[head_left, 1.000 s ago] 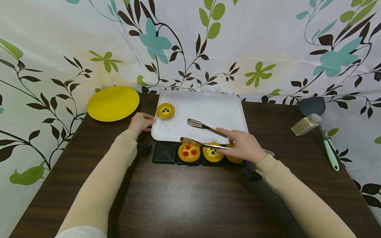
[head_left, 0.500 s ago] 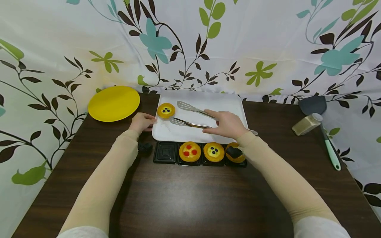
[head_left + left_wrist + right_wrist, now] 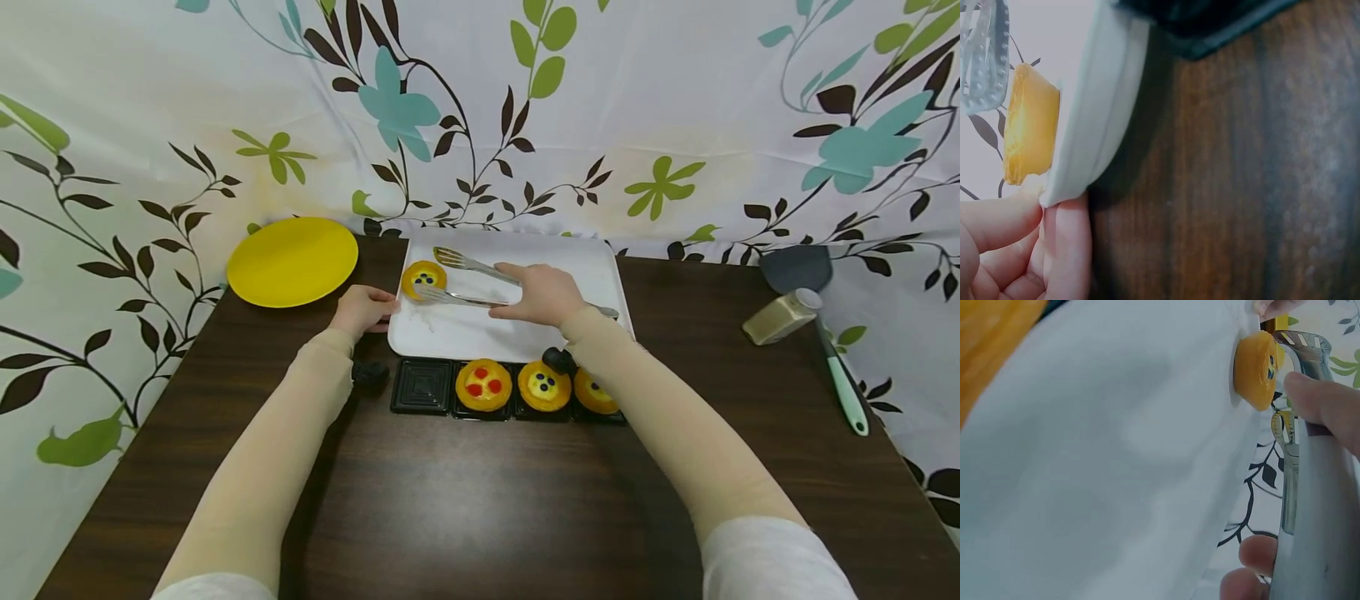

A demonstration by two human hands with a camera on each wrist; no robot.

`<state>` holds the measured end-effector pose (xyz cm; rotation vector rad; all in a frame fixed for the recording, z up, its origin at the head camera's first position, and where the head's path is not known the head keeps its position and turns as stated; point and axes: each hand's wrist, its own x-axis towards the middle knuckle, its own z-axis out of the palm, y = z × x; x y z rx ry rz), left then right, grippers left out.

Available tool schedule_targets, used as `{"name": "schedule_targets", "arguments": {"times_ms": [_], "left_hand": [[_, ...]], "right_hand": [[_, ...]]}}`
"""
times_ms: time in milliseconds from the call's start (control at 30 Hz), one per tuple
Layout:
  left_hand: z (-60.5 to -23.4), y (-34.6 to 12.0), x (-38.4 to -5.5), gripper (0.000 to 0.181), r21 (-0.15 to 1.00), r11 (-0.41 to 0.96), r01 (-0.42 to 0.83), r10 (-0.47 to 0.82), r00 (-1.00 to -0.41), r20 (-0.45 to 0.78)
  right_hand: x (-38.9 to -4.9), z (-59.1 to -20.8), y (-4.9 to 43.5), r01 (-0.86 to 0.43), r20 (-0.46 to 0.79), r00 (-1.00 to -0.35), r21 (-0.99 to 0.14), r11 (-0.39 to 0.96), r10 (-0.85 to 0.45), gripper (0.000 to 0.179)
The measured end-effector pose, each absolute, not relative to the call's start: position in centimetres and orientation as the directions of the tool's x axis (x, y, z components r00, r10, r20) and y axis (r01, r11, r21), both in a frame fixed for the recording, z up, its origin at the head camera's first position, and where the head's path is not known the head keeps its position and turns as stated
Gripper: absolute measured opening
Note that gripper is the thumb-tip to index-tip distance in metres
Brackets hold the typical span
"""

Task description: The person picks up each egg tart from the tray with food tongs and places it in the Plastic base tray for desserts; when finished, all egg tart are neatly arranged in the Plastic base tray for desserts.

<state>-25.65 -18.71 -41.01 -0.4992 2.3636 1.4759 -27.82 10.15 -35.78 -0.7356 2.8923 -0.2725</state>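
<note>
My left hand (image 3: 363, 310) pinches the left rim of the white tray (image 3: 480, 332); in the left wrist view the thumb lies on top and a finger underneath. On the tray's left end sits an egg tart (image 3: 417, 271) with dark blue berries. My right hand (image 3: 546, 296) holds metal tongs (image 3: 474, 266), their two slotted ends spread apart. One end overlaps the tart in the head view; the left wrist view has the tongs' end (image 3: 985, 81) above the tart (image 3: 1034, 125). Whether they touch it is unclear. From the right wrist, the thumb presses one arm of the tongs (image 3: 1310, 506).
In front of the tray stands a row of black square holders (image 3: 422, 385); the leftmost bears no tart. The others hold a red-topped tart (image 3: 483, 386) and two blue-berry tarts (image 3: 543, 388). A yellow plate (image 3: 292, 262), a shaker jar (image 3: 782, 317) and a spatula (image 3: 847, 396) lie around.
My right hand has carried the spread tongs from above the black holders leftward and away from me, over the white tray to the tart there. The left hand stays on the tray rim.
</note>
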Motion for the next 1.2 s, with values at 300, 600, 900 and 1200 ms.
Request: {"name": "schedule_targets", "arguments": {"times_ms": [300, 600, 900, 1200], "left_hand": [[-41.1, -18.7, -25.8, 0.038, 0.795, 0.411, -0.446, -0.124, -0.891, -0.436], [-40.9, -18.6, -25.5, 0.037, 0.802, 0.416, -0.429, -0.124, -0.900, -0.417], [-41.0, -18.7, -25.6, 0.036, 0.803, 0.415, -0.428, -0.124, -0.901, -0.416], [-41.1, -18.8, -25.8, 0.037, 0.800, 0.412, -0.437, -0.126, -0.896, -0.425]], "right_hand": [[-28.4, -36.1, 8.9, -0.443, -0.127, -0.875, -0.181, 0.878, -0.467, 0.085], [-28.7, -36.4, 8.6, -0.427, -0.153, -0.876, -0.198, 0.882, -0.458, 0.085], [-28.8, -36.7, 8.4, -0.423, -0.161, -0.872, -0.227, 0.877, -0.462, 0.084], [-28.5, -36.6, 9.0, -0.440, -0.136, -0.868, -0.236, 0.866, -0.478, 0.079]]}}
